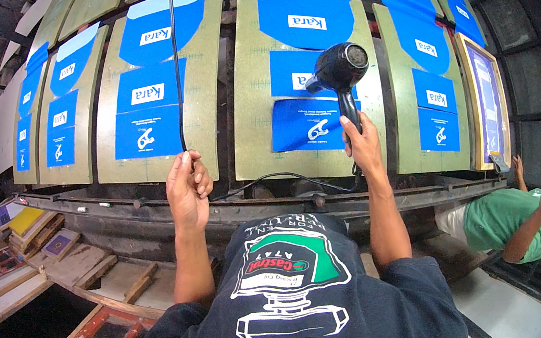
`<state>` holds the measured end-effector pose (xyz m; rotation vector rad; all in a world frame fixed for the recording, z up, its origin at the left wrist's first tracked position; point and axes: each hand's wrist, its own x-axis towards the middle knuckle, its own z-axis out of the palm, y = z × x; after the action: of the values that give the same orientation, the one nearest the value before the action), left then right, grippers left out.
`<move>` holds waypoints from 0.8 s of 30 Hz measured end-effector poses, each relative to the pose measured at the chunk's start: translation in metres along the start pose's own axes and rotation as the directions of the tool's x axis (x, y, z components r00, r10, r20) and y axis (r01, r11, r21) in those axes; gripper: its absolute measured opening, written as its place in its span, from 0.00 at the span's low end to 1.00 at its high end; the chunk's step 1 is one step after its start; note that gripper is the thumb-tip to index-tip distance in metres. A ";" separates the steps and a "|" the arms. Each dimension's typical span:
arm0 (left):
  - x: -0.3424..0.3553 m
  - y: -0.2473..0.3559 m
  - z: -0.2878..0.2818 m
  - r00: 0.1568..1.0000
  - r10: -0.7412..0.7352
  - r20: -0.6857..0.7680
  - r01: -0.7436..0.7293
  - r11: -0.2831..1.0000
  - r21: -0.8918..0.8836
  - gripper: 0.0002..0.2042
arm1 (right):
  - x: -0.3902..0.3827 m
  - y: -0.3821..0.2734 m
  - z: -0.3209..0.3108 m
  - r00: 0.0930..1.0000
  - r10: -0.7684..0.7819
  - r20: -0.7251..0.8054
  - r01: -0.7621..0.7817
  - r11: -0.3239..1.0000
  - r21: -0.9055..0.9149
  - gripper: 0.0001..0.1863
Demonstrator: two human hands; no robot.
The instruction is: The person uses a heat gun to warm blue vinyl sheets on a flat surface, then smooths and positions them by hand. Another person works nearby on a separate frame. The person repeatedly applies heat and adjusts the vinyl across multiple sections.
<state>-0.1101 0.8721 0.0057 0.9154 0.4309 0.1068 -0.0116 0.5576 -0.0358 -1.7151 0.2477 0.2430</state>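
My right hand [362, 144] is wrapped round the handle of a black hair dryer [337, 69]. The dryer is above blue printed fabric pieces [304, 127] on a greenish board [245, 150], and its nozzle points left. Between the fingers of my left hand [189, 182] runs a black power cord [175, 52], which comes down from the top of the view. From there the cord loops right, along the table's near edge, toward the dryer. Left of the cord, another board carries blue pieces [151, 95] with white prints.
More boards with blue fabric [64, 109] extend left and right. At the right, a wooden-framed printing screen [506, 143] leans by a person in a green shirt [509, 220]. A dark rail [244, 208] borders the table. Stacked frames [34, 226] sit at lower left.
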 end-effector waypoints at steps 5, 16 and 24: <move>0.000 -0.001 0.003 1.000 -0.005 0.004 0.005 1.000 0.005 0.12 | 0.014 0.013 0.002 0.997 -0.061 -0.056 0.058 0.997 -0.054 0.19; -0.001 0.000 0.003 1.000 -0.003 -0.022 0.003 1.000 -0.026 0.10 | 0.012 0.007 -0.004 0.998 -0.018 -0.057 0.018 1.000 0.000 0.19; 0.000 -0.002 0.005 1.000 -0.012 -0.013 0.012 1.000 0.009 0.11 | 0.002 0.014 -0.021 0.990 -0.039 -0.137 0.031 0.997 -0.065 0.17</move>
<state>-0.1087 0.8675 0.0069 0.9212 0.4488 0.0998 -0.0135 0.5348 -0.0466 -1.7998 0.3147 0.1068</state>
